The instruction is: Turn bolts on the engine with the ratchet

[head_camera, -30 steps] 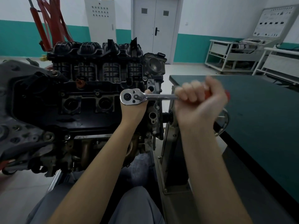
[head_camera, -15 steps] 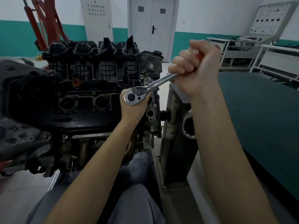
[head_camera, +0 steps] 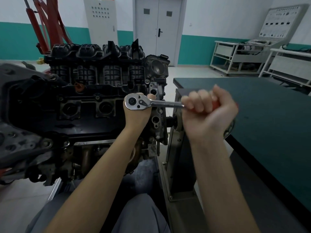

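Head-camera footage is filled at its nearest edge by grey-trousered legs, from which two bare forearms are extended forward; the right hand is seen clenched in a fist round the red grip of a ratchet wrench, its fingers curled tightly over the handle; the chromed shaft is held roughly level and is run leftward to the round ratchet head, which is backed by the left hand; that hand is placed behind the head, with fingertips shown above and to the right of it, though whether it is clasped round a socket or merely pressed there cannot be told, the front being hidden by the tool; the wrench head is set against the right end of a dark engine, which is carried on a grey metal stand just to its right; a green-topped workbench is spread along the right side; farther off, a red hoist is stood at the far left, a pale cabinet and a grey double door are set in the far wall, and white racks with a slanted display panel are placed at the far right.
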Motion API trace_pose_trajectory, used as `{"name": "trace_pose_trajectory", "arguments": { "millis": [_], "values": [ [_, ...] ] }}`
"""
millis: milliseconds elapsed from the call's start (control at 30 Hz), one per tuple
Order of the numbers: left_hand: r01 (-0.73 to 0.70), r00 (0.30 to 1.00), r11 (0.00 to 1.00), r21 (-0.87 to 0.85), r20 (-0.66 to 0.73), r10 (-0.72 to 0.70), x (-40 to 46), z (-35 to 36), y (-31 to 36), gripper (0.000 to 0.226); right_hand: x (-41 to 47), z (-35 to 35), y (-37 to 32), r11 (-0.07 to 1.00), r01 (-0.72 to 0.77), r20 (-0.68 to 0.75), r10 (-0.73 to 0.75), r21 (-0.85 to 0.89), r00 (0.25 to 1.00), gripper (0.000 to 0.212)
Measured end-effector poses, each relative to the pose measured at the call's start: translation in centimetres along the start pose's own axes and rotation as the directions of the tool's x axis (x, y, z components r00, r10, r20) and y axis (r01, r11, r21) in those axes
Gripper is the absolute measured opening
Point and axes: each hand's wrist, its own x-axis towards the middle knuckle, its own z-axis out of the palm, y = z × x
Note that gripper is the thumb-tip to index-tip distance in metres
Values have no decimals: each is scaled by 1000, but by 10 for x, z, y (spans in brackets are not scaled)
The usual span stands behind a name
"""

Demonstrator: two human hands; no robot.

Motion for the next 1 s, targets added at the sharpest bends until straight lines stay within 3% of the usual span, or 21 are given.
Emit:
{"name": "trace_pose_trajectory", "arguments": {
  "millis": [233,367,500,633,733,867,1000],
  "values": [
    [-34,998,999,9,50,33,-1,-1,0,39,58,48,-13,927,-269,66,295,-260,953,37],
    [-25,1000,1000,10,13,25,0,-3,-4,38,38,29,-6,978,-160,35,166,-134,986,42],
    [-24,999,999,43,-29,26,-1,-3,-2,55,-12,-8,10,997,35,-65,-30,68,997,38],
    [12,999,1000,18,-36,-11,-2,-1,2,57,-31,-20,22,989,95,-58,-89,111,994,43],
    [15,1000,1000,3,-17,-15,1,0,0,57,-12,-9,10,998,50,-11,-49,45,999,41],
    [-40,998,999,1,39,40,3,-2,-5,51,33,27,-8,981,-117,44,125,-155,991,38],
    [8,998,1000,14,55,-9,0,-2,2,41,50,46,-9,951,-205,44,221,-230,974,38]
  ]
}}
